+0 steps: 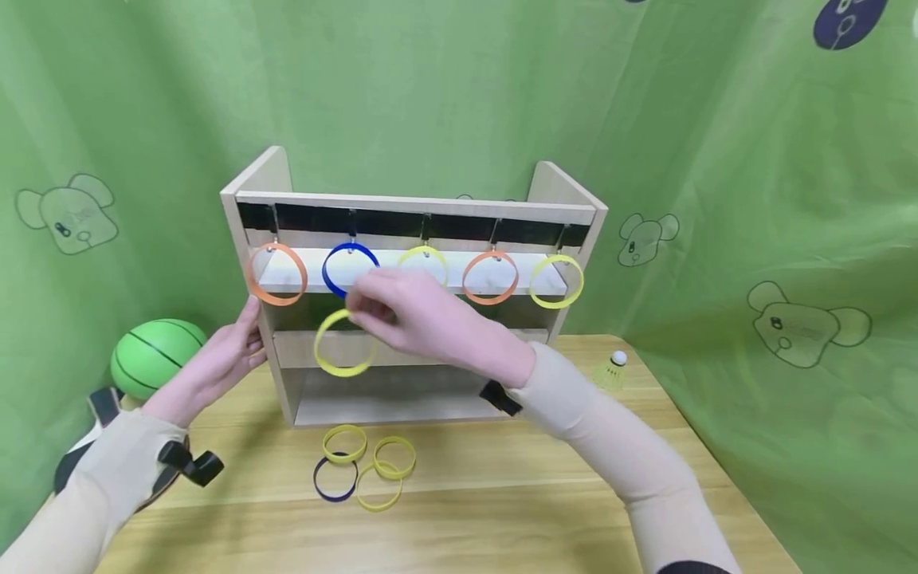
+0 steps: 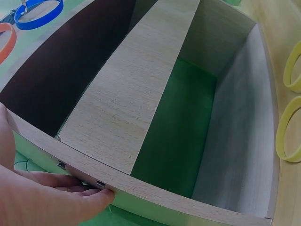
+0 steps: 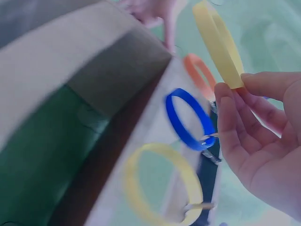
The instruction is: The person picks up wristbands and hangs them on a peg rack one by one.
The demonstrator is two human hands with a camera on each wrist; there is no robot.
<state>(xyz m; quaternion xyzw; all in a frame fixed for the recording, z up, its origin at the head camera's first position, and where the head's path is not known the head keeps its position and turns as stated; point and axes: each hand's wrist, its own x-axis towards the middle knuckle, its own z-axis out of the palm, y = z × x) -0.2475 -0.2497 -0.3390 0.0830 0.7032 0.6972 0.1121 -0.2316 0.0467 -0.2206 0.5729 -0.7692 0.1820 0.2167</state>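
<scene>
My right hand [image 1: 412, 311] pinches a yellow silicone wristband [image 3: 220, 44] between thumb and fingertips, out in front of the small wooden shelf [image 1: 412, 202]. Behind that hand, a blue wristband [image 3: 181, 120] hangs from a metal hook, and another yellow wristband [image 3: 134, 188] hangs on the hook beside it. Orange wristbands [image 1: 278, 300] [image 1: 491, 300] and one more yellow wristband [image 1: 556, 304] hang along the same black strip [image 1: 315, 219]. At the shelf's left side, my left hand [image 2: 51, 197] rests its fingers against the outer face of the side panel [image 2: 155, 193].
Several loose wristbands, yellow [image 1: 381, 508] and dark blue [image 1: 335, 499], lie on the wooden table [image 1: 488, 510] before the shelf. A green ball [image 1: 158, 359] sits at the left, partly behind the left arm. A shuttlecock [image 1: 614, 368] stands right of the shelf. Green curtain [image 1: 445, 96] surrounds the table.
</scene>
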